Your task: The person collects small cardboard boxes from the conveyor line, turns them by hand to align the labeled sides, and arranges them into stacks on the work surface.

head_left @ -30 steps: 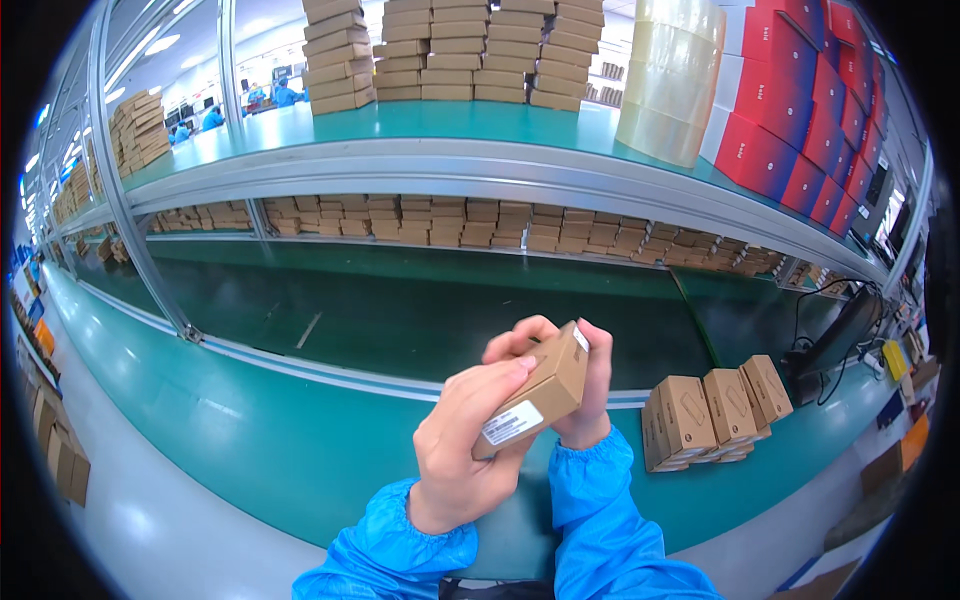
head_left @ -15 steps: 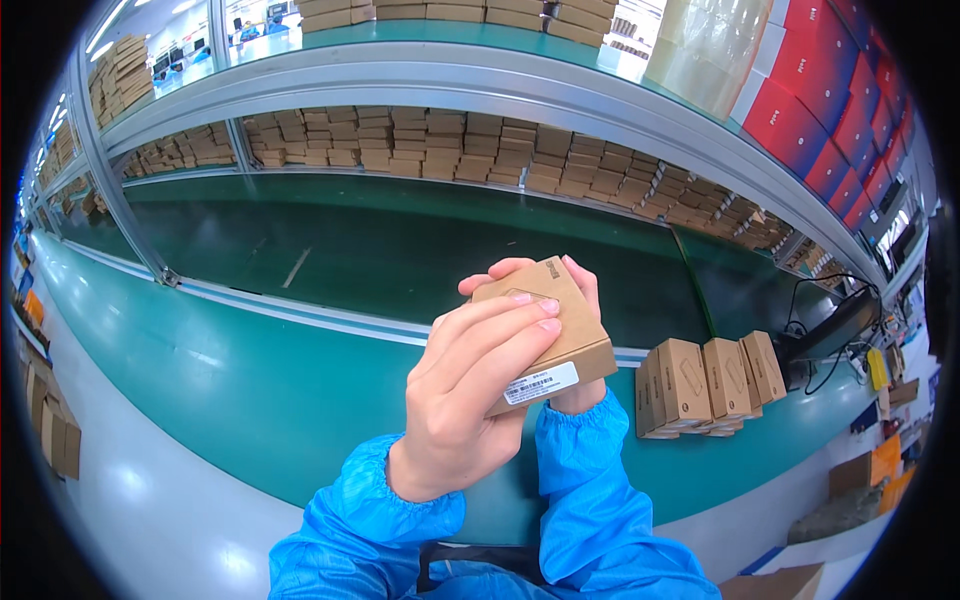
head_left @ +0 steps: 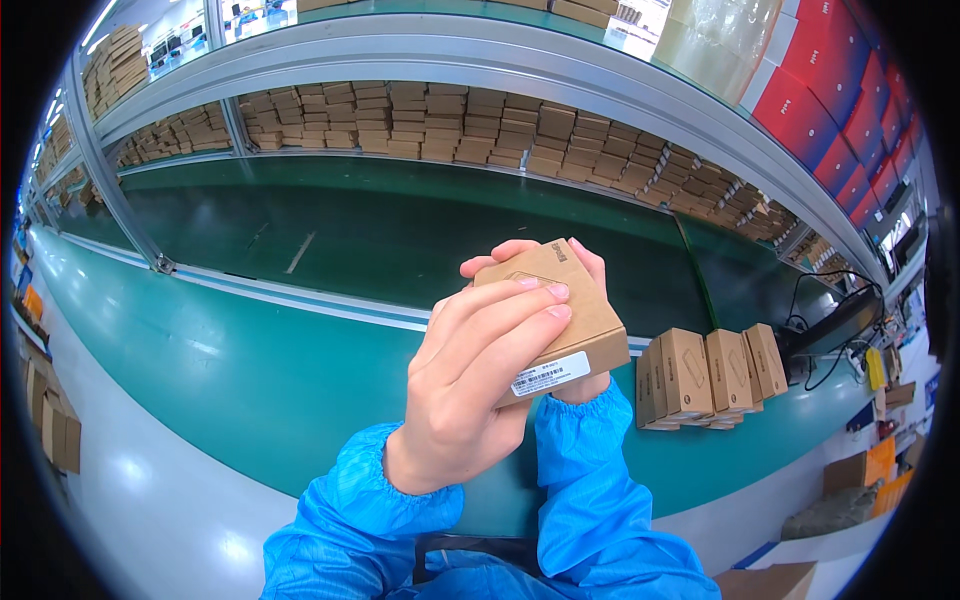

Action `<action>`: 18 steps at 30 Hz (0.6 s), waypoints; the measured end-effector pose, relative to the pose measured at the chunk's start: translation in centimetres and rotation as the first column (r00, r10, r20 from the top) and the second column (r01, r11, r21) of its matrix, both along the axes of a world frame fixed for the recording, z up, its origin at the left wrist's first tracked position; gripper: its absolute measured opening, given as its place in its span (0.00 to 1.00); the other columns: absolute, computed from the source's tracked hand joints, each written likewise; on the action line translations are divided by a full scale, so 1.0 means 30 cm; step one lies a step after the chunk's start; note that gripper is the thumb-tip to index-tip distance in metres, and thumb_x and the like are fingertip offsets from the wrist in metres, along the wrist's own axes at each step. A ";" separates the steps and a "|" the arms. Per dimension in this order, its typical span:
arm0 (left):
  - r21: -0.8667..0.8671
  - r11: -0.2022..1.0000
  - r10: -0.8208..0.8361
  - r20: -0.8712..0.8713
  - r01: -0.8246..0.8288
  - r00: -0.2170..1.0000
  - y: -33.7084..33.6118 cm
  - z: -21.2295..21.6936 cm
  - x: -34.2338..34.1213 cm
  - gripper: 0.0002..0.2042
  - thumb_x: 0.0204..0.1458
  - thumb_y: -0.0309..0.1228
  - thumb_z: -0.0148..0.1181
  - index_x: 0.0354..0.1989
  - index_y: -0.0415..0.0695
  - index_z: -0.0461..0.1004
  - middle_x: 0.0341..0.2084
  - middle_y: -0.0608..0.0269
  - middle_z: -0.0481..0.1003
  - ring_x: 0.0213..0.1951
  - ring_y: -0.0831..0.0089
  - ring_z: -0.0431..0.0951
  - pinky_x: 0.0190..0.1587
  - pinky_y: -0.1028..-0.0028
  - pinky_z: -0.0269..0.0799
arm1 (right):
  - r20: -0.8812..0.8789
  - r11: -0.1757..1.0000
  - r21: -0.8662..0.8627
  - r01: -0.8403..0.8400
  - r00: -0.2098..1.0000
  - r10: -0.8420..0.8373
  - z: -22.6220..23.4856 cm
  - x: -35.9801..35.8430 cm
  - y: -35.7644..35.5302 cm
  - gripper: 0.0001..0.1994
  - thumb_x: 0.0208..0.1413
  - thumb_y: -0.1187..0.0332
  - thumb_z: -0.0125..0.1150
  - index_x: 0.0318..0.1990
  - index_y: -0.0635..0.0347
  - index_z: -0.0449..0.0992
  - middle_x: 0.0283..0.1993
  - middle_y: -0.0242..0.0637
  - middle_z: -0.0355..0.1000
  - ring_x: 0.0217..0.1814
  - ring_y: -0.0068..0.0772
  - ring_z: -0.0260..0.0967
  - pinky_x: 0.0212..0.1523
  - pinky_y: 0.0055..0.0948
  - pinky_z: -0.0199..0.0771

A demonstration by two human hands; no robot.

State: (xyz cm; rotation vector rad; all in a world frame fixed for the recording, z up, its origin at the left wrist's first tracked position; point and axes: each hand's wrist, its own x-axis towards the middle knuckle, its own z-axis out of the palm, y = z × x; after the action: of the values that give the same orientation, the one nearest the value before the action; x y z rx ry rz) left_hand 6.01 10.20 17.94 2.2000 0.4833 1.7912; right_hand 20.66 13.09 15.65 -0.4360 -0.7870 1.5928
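A small flat brown cardboard box (head_left: 575,315) with a white barcode label on its near edge is held up in front of me, above the green bench (head_left: 250,370). My left hand (head_left: 470,390) lies over the box's top face, fingers spread across it. My right hand (head_left: 580,262) is mostly hidden behind the box; only its fingertips show at the far edge and its wrist below. Both forearms wear blue sleeves.
A row of several upright brown boxes (head_left: 705,375) stands on the bench to the right. Behind runs a dark green conveyor (head_left: 400,230), with stacked brown boxes (head_left: 480,130) on the shelf beyond it. Red boxes (head_left: 850,90) at upper right, cartons (head_left: 50,420) on the floor left.
The box has turned from tilted on edge to flat-face up, and my left hand has moved over its top. The view has tipped downward toward the bench.
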 end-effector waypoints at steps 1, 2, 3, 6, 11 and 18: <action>0.000 1.000 -0.002 -0.012 0.002 1.000 -0.001 0.005 0.002 0.28 0.34 0.13 0.69 0.50 0.40 0.76 0.48 0.53 0.79 0.52 0.53 0.78 0.53 0.60 0.74 | 0.002 1.000 -0.003 0.006 1.000 -0.006 -0.001 0.006 -0.001 0.35 0.64 0.39 0.31 0.51 0.63 0.75 0.52 0.54 0.74 0.50 0.44 0.75 0.51 0.41 0.80; 0.003 1.000 0.005 -0.030 -0.005 1.000 -0.003 0.012 -0.002 0.28 0.34 0.13 0.70 0.49 0.39 0.75 0.47 0.51 0.79 0.52 0.52 0.79 0.54 0.61 0.75 | 0.000 1.000 -0.001 0.002 1.000 -0.002 0.002 0.003 0.001 0.35 0.64 0.39 0.31 0.50 0.63 0.75 0.52 0.54 0.74 0.50 0.44 0.75 0.51 0.40 0.80; 0.004 1.000 0.007 -0.032 -0.007 0.999 -0.004 0.014 -0.004 0.28 0.34 0.13 0.70 0.49 0.39 0.75 0.47 0.51 0.79 0.52 0.52 0.79 0.54 0.61 0.75 | -0.001 1.000 0.001 -0.001 1.000 0.001 0.004 0.001 0.002 0.35 0.64 0.39 0.31 0.50 0.63 0.75 0.52 0.54 0.74 0.49 0.44 0.75 0.51 0.40 0.80; 0.012 1.000 0.018 -0.035 -0.018 0.999 -0.001 0.010 -0.010 0.28 0.34 0.12 0.70 0.50 0.39 0.75 0.47 0.51 0.79 0.52 0.52 0.79 0.54 0.61 0.74 | -0.013 1.000 -0.002 -0.002 1.000 0.002 -0.002 -0.009 0.009 0.35 0.64 0.39 0.31 0.50 0.63 0.75 0.52 0.54 0.74 0.49 0.44 0.76 0.51 0.40 0.80; 0.011 1.000 0.019 -0.037 -0.019 0.999 -0.002 0.010 -0.008 0.28 0.34 0.12 0.70 0.50 0.39 0.75 0.47 0.51 0.79 0.52 0.52 0.78 0.54 0.61 0.74 | -0.017 1.000 -0.008 -0.006 1.000 0.006 0.003 -0.008 0.005 0.35 0.64 0.39 0.31 0.50 0.63 0.75 0.51 0.54 0.74 0.49 0.44 0.75 0.51 0.41 0.80; 0.011 1.000 0.019 -0.035 -0.019 0.999 -0.004 0.004 0.000 0.28 0.34 0.13 0.70 0.50 0.39 0.75 0.47 0.50 0.79 0.52 0.52 0.78 0.53 0.62 0.75 | -0.027 1.000 -0.007 0.000 1.000 -0.001 -0.001 -0.003 0.003 0.35 0.64 0.40 0.32 0.50 0.64 0.75 0.51 0.54 0.74 0.48 0.44 0.76 0.51 0.40 0.79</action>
State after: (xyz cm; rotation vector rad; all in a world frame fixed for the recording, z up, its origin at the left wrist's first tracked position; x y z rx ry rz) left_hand 6.02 10.06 18.06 2.2449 0.5050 1.7704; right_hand 20.57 13.18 15.61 -0.4185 -0.7605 1.5984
